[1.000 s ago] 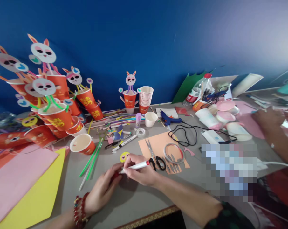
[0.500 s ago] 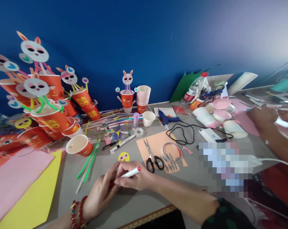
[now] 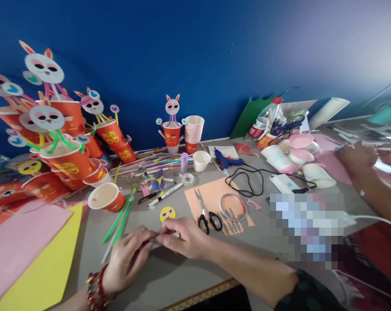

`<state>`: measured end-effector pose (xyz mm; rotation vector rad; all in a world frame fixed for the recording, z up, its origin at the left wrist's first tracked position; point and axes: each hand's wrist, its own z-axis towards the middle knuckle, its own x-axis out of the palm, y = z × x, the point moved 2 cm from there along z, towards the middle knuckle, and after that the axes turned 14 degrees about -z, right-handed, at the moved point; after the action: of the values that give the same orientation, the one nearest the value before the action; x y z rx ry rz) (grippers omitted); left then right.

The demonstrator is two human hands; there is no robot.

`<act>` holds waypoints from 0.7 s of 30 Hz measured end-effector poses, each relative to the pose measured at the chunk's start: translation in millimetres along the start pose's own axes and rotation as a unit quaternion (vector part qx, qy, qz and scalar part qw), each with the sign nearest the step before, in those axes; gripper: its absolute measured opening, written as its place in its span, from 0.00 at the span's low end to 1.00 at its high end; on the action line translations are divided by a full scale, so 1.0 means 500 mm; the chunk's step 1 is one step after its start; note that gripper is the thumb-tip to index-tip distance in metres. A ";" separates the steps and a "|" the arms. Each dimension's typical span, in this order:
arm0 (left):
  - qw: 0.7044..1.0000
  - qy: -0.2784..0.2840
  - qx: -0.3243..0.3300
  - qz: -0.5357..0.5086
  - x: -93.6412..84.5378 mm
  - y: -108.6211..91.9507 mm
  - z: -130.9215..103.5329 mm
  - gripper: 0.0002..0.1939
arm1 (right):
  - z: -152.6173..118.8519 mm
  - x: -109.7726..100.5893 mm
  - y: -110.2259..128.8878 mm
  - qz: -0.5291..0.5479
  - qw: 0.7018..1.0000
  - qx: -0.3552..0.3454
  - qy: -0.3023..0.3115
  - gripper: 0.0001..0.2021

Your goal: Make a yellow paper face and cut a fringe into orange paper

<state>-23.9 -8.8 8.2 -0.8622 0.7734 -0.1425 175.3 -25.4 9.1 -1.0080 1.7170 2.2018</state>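
Observation:
Low over the front of the table, my left hand (image 3: pixel 130 255) and my right hand (image 3: pixel 185 237) meet at the fingertips. My right fingers are closed around a marker (image 3: pixel 175 234); only a bit of its white barrel shows. The left fingers pinch at the spot where the hands meet, and what they hold there is too hidden to name. Just beyond my right knuckles lies a small yellow paper face (image 3: pixel 167 214), partly covered by the hand. Scissors (image 3: pixel 204 214) with black handles rest on peach paper (image 3: pixel 192 198) beside a clear tape roll (image 3: pixel 222 207).
Orange cups with paper rabbit faces (image 3: pixel 46 116) crowd the left, near pink and yellow sheets (image 3: pixel 62 259). Green straws (image 3: pixel 126 216) lie left of my hands. Behind are a black-and-white marker (image 3: pixel 165 195), a glue gun (image 3: pixel 226 160) and stacked cups (image 3: pixel 193 134). A co-worker's hand (image 3: pixel 357 157) is at right.
My left hand has shifted slightly left and down. The marker's red end, which stuck out of my right hand, no longer shows. More of the yellow face is visible.

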 end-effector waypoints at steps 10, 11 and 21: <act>0.995 -0.045 0.075 -0.051 -0.012 -0.037 -0.010 0.17 | -0.011 0.044 0.001 -0.016 0.998 -0.052 0.034 0.17; 0.994 -0.052 0.078 -0.053 -0.013 -0.038 -0.013 0.17 | -0.012 0.049 0.003 -0.012 0.998 -0.049 0.036 0.17; 0.988 -0.096 0.047 -0.108 0.003 -0.013 0.001 0.25 | 0.014 -0.050 -0.007 -0.021 0.998 -0.058 -0.033 0.18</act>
<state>-21.5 -13.6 12.5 -0.8559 0.4884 -0.2815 193.1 -11.2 22.3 -0.9744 1.5433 2.3034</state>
